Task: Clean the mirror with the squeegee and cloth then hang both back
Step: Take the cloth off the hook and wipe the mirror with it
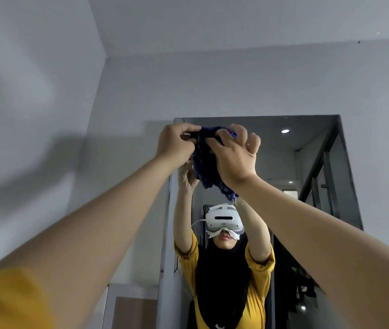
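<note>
A dark blue cloth (206,169) hangs bunched at the top left corner of the tall wall mirror (312,148). Both my arms are raised to it. My left hand (177,143) pinches the cloth's upper edge together with a small dark part at the mirror's top edge; I cannot tell what that part is. My right hand (235,155) grips the cloth from the right, with the outer fingers spread. The cloth's frayed lower corner dangles below my right wrist. No squeegee is in view.
The mirror reflects a person in a yellow top wearing a white headset (223,218), arms raised, and a room with ceiling lights behind. Plain grey walls surround the mirror. A brown panel (134,312) sits low on the left.
</note>
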The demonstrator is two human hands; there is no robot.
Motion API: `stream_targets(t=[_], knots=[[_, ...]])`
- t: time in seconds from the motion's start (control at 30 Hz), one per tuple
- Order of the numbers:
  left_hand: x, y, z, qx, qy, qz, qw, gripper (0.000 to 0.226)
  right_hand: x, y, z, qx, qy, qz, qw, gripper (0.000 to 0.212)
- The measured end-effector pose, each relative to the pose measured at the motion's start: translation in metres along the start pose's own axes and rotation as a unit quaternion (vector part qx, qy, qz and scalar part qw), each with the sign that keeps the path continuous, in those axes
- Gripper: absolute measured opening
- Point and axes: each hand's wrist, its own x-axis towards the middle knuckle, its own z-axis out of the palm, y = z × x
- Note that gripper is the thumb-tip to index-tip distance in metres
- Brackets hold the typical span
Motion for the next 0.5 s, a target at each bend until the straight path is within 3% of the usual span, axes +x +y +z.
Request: stream_targets(t=[0.07,0.17,0.3,0.4,0.5], knots=[[0.004,-0.011,0.003,0.016,-0.023,0.003,1.0,0.046,0.01,-0.003,0.008,-0.013,-0.063,0.013,0.998,0.028],[-0.014,-0.024,0.004,0.043,-0.032,0.009,0.998,0.055,0.01,-0.016,0.012,0.006,-0.078,0.041,0.996,0.033],[-0.051,-0.054,-0.009,0.103,-0.005,0.046,0.994,0.06,-0.007,-0.032,0.022,0.012,-0.135,0.032,0.99,0.062],[-0.072,-0.076,-0.024,0.19,-0.094,0.025,0.977,0.084,-0.007,-0.037,0.03,0.018,-0.153,0.044,0.987,0.064],[-0.079,-0.088,-0.032,0.283,-0.194,0.061,0.938,0.113,0.008,-0.048,0.04,0.021,-0.148,0.057,0.987,0.063]])
